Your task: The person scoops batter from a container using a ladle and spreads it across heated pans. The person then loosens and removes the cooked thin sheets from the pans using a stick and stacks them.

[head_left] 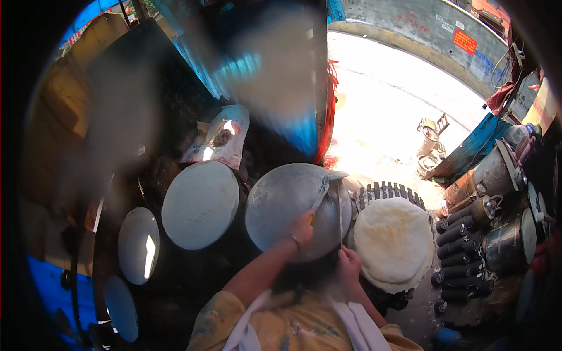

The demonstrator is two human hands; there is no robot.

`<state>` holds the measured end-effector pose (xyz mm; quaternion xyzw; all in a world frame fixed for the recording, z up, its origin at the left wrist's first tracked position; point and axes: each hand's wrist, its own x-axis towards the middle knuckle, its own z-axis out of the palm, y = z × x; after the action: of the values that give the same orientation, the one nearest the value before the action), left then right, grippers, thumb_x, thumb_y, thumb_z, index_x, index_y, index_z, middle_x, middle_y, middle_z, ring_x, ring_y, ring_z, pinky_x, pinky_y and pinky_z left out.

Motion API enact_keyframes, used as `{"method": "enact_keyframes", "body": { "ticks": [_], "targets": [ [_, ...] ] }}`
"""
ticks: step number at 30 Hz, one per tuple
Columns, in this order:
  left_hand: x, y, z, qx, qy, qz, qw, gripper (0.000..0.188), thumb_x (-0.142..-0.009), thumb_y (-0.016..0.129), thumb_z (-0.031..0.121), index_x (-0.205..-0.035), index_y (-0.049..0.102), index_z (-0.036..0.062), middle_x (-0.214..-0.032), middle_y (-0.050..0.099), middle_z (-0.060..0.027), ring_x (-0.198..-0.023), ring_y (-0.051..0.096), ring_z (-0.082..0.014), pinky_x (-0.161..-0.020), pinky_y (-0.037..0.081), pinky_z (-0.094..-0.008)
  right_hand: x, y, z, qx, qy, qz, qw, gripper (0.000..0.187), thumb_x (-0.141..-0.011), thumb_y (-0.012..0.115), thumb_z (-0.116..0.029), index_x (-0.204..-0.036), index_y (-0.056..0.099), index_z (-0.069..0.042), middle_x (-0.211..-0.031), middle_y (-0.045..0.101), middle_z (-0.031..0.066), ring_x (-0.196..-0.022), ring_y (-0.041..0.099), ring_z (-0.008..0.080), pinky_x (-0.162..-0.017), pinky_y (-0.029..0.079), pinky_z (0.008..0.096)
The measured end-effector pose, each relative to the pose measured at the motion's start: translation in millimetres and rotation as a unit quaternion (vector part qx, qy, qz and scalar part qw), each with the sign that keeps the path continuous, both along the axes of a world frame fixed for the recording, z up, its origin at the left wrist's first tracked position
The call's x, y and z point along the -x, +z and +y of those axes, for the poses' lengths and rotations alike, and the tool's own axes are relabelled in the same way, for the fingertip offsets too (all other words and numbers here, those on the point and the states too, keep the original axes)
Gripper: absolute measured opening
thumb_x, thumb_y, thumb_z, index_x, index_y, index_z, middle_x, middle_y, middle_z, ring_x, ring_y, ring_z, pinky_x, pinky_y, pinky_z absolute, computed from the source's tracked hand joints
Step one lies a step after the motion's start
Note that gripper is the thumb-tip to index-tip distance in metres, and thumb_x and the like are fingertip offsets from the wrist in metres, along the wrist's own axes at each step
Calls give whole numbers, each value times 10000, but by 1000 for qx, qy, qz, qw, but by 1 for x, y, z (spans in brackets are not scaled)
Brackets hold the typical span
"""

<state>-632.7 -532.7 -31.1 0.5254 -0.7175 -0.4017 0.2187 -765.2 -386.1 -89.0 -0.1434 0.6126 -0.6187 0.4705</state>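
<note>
A wide, round grey metal pan (275, 205) lies in front of me. Over it, my left hand (302, 231) is closed around a yellow-handled tool (319, 198) with a pale, flat end; its exact kind is unclear. At the pan's right edge my right hand (349, 264) grips the lower end of a long, thin stick-like tool (341, 219) pointing away from me. The far ends of both tools come close together near the pan's far right rim. Right of that hand sits a stack of large pale flatbreads (393, 245), the top one lightly browned in patches.
Left of the pan is a white round sheet, perhaps dough (200, 205), then a metal disc (139, 245) and a bluish one (121, 309). A slatted rack (386, 192) shows behind the flatbreads. Dark cylinders (462, 257) and a metal pot (508, 241) stand right. A plastic bag (225, 137) lies behind.
</note>
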Motion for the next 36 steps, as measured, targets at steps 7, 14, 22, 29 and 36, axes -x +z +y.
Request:
{"method": "enact_keyframes", "body": {
  "ticks": [7,14,22,29,36],
  "targets": [
    [-23,8,-19,8,27,-108,994,478,-750,477,36,-1211,507,159,-1049,580,-203,-967,551,-368,-833,441,-420,-53,10,-35,58,-19,-80,995,158,-864,561,-159,-959,580,-34,-632,539,-13,-432,432,55,-384,337,198],
    [-29,2,-39,61,21,-117,991,488,-757,483,47,-1227,487,175,-994,593,-201,-924,558,-377,-796,449,-430,-65,-43,-52,108,-62,102,987,156,-876,539,-185,-968,550,-60,-526,406,-21,-334,335,72,-290,244,224],
    [-79,2,-47,30,77,-114,990,469,-759,519,74,-1220,481,155,-982,588,-217,-908,560,-386,-764,451,-440,-49,-15,-69,33,-63,-74,995,149,-852,580,-163,-931,573,-36,-574,469,-27,-397,382,53,-343,292,209],
    [-142,-2,-4,48,142,-87,985,414,-750,550,79,-1158,502,126,-989,593,-208,-921,563,-380,-772,457,-429,-24,28,-87,-5,0,-29,1000,182,-822,609,-119,-917,604,37,-725,622,52,-603,560,82,-536,445,206],
    [-194,-65,65,-1,195,-37,980,523,-749,535,28,-1253,438,127,-734,579,-96,-532,558,-187,-491,468,-304,-16,4,-125,52,207,89,973,210,-781,656,-129,-907,630,36,-704,600,15,-565,522,61,-486,410,194]
  ]
}}
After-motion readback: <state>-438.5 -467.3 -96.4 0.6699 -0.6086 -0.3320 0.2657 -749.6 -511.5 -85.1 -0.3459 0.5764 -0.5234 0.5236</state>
